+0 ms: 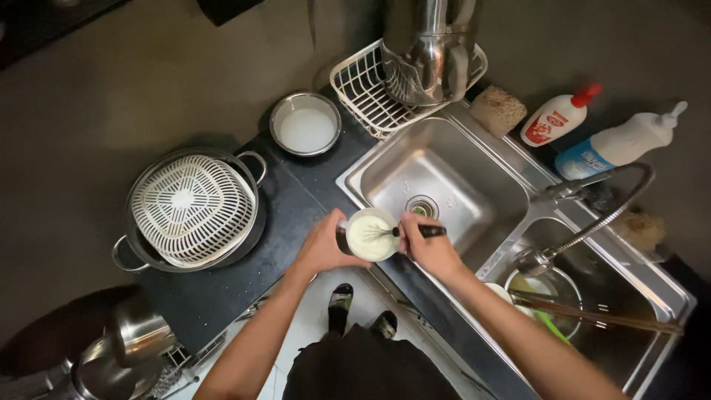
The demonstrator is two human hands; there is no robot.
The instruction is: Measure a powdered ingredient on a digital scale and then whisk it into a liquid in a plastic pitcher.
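Your left hand (320, 248) gripped the cup (370, 234) at nine o'clock; your right hand (427, 247) pinched the whisk (400, 232) at three.

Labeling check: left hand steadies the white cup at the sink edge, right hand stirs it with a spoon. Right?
Not quite. In the head view the right hand holds a small whisk, not a spoon. The left hand does steady the white cup at the sink edge.

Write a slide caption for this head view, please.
Left hand steadies a cup; right hand holds a whisk inside.
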